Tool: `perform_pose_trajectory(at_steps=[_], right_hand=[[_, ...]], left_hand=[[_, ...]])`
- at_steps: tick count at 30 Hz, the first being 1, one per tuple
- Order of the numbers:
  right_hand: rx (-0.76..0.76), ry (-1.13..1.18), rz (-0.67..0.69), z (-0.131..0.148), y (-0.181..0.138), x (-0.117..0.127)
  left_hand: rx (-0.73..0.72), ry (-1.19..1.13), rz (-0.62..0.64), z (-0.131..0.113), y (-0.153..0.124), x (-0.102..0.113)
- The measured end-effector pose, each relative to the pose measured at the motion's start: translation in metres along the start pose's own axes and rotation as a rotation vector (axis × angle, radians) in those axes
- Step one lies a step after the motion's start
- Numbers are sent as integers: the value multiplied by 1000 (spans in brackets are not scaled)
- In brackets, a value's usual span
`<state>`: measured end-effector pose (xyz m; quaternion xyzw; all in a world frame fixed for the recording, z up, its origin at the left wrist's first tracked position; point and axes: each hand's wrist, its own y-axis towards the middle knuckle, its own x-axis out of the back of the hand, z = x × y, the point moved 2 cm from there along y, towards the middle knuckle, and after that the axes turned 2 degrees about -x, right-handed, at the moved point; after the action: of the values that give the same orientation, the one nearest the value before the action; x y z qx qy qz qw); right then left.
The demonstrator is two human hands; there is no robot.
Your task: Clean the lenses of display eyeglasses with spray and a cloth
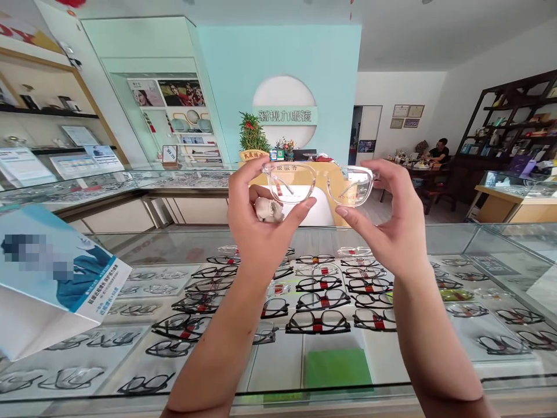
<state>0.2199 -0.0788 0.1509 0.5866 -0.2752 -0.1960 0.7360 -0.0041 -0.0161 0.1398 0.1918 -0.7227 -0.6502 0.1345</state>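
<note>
A pair of clear-framed glasses (315, 181) is held up in front of me, above the glass counter, with the lenses facing me. My left hand (263, 223) pinches its left end between thumb and fingers. Tucked in the palm of that same hand is a crumpled whitish wad (267, 210), which looks like a cloth or tissue. My right hand (394, 217) grips the other end of the frame, its thumb by the lower rim. Through the lenses a temple arm shows behind each one.
Below my arms a glass display counter (243, 395) holds rows of mostly dark-framed glasses (317, 321) and a green card (338, 368). A folded advertising stand (56, 273) leans in from the left. Further back are a desk (335, 200), side cabinets and a seated person (439, 152).
</note>
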Motion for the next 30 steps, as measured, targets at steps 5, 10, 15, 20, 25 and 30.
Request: perform_pose_trajectory(at_steps=[5, 10, 15, 20, 25, 30], right_hand=[[-72, -63, 12, 7, 0, 4], [-154, -80, 31, 11, -2, 6], [-202, -122, 53, 7, -7, 3], [-225, -155, 41, 5, -10, 1], [-242, -148, 33, 7, -11, 4], [-257, -164, 20, 8, -10, 4]], left_hand=[[63, 26, 18, 1, -2, -1], [42, 45, 4, -2, -4, -3], [58, 114, 11, -5, -4, -3], [51, 113, 37, -7, -3, -2], [61, 97, 62, -12, -3, 0], [44, 122, 25, -19, -1, 1]])
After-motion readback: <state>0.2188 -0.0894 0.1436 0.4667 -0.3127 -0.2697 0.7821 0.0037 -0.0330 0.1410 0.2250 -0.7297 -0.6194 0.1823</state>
